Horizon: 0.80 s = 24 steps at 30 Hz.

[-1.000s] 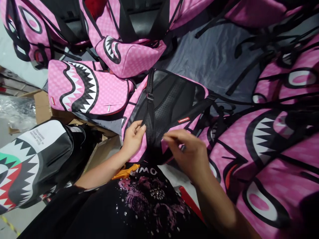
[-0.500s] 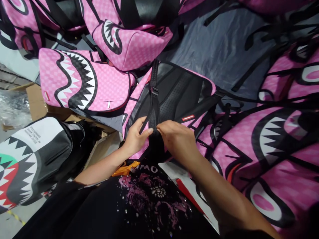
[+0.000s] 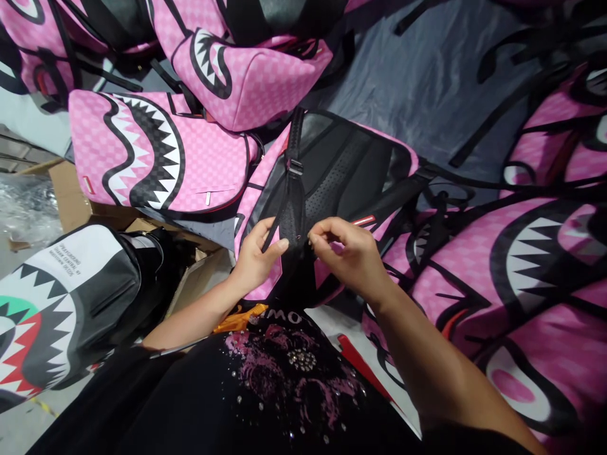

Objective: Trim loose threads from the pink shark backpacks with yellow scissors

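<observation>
Backpack (image 3: 341, 164) lies back-up; left hand (image 3: 253, 262) pinches strap (image 3: 294, 208) taut, right hand (image 3: 353, 256), at 3 o'clock, nips its edge with fingertips.

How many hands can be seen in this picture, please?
2. The left hand grips the black shoulder strap from its left side; the right hand pinches at the strap from its right side.

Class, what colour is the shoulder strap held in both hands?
Black, clearest in the head view: shoulder strap.
</observation>
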Available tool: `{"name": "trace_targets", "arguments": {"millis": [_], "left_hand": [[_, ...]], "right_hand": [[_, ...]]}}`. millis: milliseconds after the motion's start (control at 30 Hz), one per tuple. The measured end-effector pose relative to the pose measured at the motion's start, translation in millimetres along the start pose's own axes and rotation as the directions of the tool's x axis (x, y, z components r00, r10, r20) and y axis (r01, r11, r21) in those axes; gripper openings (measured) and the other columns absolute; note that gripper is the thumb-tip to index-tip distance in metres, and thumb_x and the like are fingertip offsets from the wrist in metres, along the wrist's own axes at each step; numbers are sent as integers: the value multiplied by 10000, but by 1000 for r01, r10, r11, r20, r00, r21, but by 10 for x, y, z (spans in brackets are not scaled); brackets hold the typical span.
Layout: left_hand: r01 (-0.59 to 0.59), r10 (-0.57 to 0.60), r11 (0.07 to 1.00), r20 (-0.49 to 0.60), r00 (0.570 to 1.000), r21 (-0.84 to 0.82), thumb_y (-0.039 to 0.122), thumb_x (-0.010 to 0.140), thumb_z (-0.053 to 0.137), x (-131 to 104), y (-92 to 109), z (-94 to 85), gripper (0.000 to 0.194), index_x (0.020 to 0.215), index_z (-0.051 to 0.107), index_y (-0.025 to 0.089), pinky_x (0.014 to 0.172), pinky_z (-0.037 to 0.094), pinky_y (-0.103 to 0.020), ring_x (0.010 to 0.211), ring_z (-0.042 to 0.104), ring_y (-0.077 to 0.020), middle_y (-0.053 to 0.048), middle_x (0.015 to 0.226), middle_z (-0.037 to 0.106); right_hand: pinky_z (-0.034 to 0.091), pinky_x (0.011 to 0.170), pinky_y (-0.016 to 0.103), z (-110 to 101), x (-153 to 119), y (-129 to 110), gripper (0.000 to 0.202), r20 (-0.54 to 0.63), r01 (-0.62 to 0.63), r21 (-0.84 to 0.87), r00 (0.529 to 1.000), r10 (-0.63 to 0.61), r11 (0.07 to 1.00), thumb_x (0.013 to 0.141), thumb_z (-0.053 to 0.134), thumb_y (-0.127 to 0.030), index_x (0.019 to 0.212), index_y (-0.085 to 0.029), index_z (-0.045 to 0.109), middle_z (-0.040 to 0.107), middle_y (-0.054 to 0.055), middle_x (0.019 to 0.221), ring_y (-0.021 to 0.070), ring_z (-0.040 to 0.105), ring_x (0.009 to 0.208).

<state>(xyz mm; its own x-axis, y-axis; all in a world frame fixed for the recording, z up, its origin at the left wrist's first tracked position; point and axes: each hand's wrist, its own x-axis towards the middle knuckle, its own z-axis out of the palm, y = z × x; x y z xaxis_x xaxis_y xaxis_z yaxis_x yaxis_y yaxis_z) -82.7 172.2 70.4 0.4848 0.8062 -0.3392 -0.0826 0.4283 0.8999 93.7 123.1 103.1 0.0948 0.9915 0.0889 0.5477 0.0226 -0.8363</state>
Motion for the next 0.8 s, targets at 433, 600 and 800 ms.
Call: {"name": "trace_targets", "arguments": {"millis": [433,600,800], "left_hand": [[-16,17,999,-7,1000,49,421,758,756,-9,27,38,487,1138,565,184,868,488,-302,966,638,-182,-52,1047,677],[-31,30,999,-17,999,-16,384,768,751,-9,-7,40,449,1123,565,182,853,489,-293,914,639,-159,-41,1012,681],[14,-14,1000,-37,999,-20,392,759,748,-33,-23,9,466,1130,563,178,819,497,-293,889,639,-163,-52,1037,679]], "right_hand": [[430,667,303,167,1,44,142,-15,104,-150,994,-107,983,903,511,-205,762,-206,522,562,28,786,162,534,729],[445,718,334,205,-8,17,116,-202,71,-229,972,-119,971,897,517,-195,783,-209,527,592,38,817,179,557,760],[507,771,358,171,-85,43,109,-263,-25,41,964,35,999,914,548,-249,914,-207,649,641,43,889,184,607,821]]}}
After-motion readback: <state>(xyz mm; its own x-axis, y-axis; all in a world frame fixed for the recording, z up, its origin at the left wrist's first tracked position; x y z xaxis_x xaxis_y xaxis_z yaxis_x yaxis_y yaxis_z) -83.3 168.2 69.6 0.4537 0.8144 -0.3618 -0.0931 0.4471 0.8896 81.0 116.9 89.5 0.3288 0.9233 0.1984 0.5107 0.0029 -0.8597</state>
